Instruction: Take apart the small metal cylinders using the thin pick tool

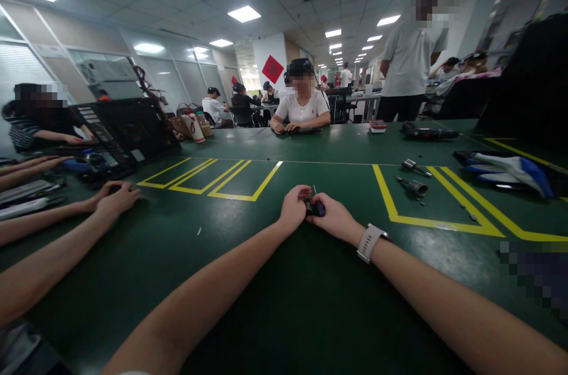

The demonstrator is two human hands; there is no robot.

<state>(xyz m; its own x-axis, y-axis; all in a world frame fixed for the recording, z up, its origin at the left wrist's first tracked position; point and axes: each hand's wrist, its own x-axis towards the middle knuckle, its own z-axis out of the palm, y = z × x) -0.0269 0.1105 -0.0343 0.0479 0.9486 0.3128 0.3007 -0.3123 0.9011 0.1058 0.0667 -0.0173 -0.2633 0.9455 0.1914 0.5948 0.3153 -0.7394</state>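
My left hand (293, 207) and my right hand (333, 219) meet over the green table (239, 256). Between them is a small dark, rounded part (316, 208), gripped from both sides; its exact kind is not clear. A thin whitish strip (315, 190) sticks up beside my right fingers. Fingers of both hands are closed, and they cover much of the part. To the right, inside a yellow-taped area, lie two metal pieces with pointed shafts, one nearer (415, 187) and one farther (412, 167), with several tiny bits around them.
Blue and white gloves (510, 171) lie at the right, with a black tool (428, 131) behind. A small red and white box (378, 126) sits farther back. At left, another person's hands (116, 197) rest on the table near a black case (128, 129). Someone sits opposite.
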